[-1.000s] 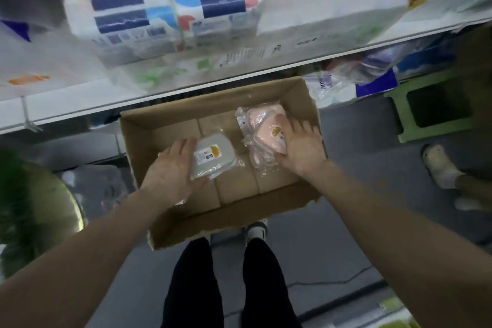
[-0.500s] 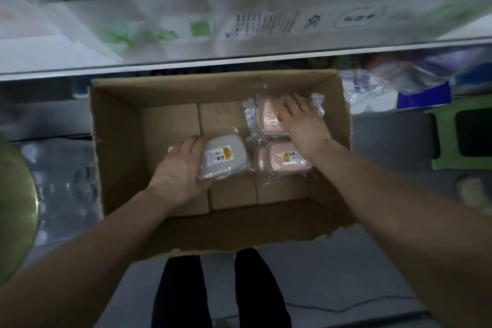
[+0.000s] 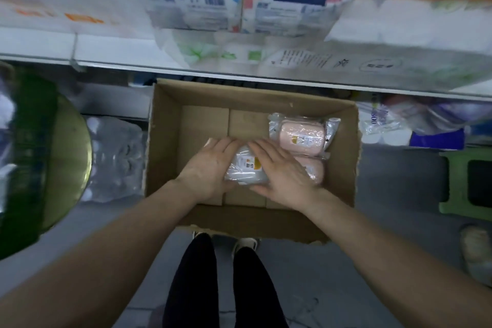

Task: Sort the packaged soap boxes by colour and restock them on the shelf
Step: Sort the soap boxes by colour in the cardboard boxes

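An open cardboard box stands on the floor under the shelf edge. Inside it, a grey soap box in clear wrap sits between my two hands. My left hand holds its left side, thumb at the near end. My right hand lies over its right side, fingers across the top and thumb round the near edge. A pink soap box lies at the back right of the carton. A second pink soap box lies in front of it, partly under my right hand.
Tissue packs fill the shelf above. A round green and gold object and a wrapped multipack sit left of the carton. A green stool and another person's foot are at the right. My legs stand behind the carton.
My right hand has left the pink soap boxes and moved left onto the grey one. The grey box has turned between both hands. The camera tilted up toward the shelf.
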Demonstrator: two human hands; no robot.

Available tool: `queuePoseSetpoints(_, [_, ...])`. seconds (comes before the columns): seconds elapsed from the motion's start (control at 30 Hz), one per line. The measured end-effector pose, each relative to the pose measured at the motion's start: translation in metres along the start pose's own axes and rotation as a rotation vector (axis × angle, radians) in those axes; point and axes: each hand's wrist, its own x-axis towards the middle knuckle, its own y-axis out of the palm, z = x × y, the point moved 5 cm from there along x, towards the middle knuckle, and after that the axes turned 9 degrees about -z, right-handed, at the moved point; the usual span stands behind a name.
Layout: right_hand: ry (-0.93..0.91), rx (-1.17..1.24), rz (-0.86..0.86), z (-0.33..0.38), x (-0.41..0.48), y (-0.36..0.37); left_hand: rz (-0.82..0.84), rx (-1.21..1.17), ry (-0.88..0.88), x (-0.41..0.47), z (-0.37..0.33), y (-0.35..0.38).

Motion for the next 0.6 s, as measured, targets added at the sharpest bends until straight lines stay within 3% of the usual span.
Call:
queuePoseSetpoints(0.13, [-0.026, -0.048, -0.009, 0.012, 0.018, 0.014, -0.033, 0.058, -0.045, -0.015, 0.022, -0.009])
queuePoseSetpoints(0.33, [0.046, -0.266, 0.019, 0.002, 0.056, 0.039, -0.169, 0.341, -0.325, -0.022, 0.103, -0.035])
queuePoseSetpoints(0.5, [0.056, -0.36, 0.044, 0.003, 0.114, 0.074, -0.113, 0.39, -0.302, -0.022, 0.152, -0.016])
queuePoseSetpoints(0.6, [0.046, -0.347, 0.059, 0.006, 0.152, 0.102, -0.167, 0.303, -0.286, -0.023, 0.163, -0.003])
